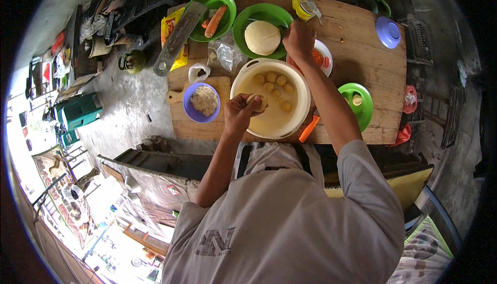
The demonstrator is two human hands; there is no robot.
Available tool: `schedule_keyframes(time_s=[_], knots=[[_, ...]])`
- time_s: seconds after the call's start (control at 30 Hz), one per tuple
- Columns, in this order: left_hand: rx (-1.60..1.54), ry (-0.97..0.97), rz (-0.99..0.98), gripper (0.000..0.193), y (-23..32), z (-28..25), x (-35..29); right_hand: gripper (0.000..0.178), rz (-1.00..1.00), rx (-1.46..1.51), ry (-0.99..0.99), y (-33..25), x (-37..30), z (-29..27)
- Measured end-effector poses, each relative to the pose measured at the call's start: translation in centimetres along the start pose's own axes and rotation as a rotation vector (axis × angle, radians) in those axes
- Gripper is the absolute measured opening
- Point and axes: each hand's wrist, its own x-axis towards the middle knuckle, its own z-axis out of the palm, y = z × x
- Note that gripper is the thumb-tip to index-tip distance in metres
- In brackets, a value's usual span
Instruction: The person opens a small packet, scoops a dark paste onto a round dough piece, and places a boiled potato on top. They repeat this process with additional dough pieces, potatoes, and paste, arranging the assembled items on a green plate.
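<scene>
White tub (304, 98) — one, green dishes (364, 110) — three

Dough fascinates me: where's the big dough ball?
At the head view's top centre, the big dough ball sits on a green plate, left of the right hand.

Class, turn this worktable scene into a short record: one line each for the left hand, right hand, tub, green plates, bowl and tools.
Left hand: holds a pale piece above the tub
Right hand: by the white dish of orange bits; grip unclear
Tub: white; round pieces in cloudy liquid
Green plates: three; carrots, a dough ball, one small piece
Bowl: purple, with pale crumbly food
Tools: orange-handled knife; long metal blade
</scene>
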Motion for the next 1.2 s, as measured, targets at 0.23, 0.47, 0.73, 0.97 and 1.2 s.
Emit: schedule_keyframes(time_s=[0.23, 0.47, 0.73, 0.97, 1.2], knots=[[-0.168, -0.047, -0.034, 0.033, 1.0, 0.6, -0.2, 0.015, -0.178, 0.565, 0.552, 0.2, -2.4, -6.0], [0.015, -0.084, 0.062, 0.043, 2.0, -1.1, -0.2, 0.029, 0.363, 1.08, 0.138, 0.1, -9.7, -12.0], [-0.028, -0.113, 0.061, 0.042, 4.4, -5.0, 0.2, 0.028, 0.807, 1.467, -0.636, -7.6, -23.9, -16.0], [-0.039, 0.043, 0.059, 0.027, 6.6, -13.7, 0.3, 0.028, 0.591, 1.359, -1.003, -12.7, -25.0, -17.2], [-0.097, 0.044, 0.093, 0.03, 8.2, -21.5, 0.5, 0.025, -0.183, 0.487, -0.581, -18.2, -17.2, -10.9]])
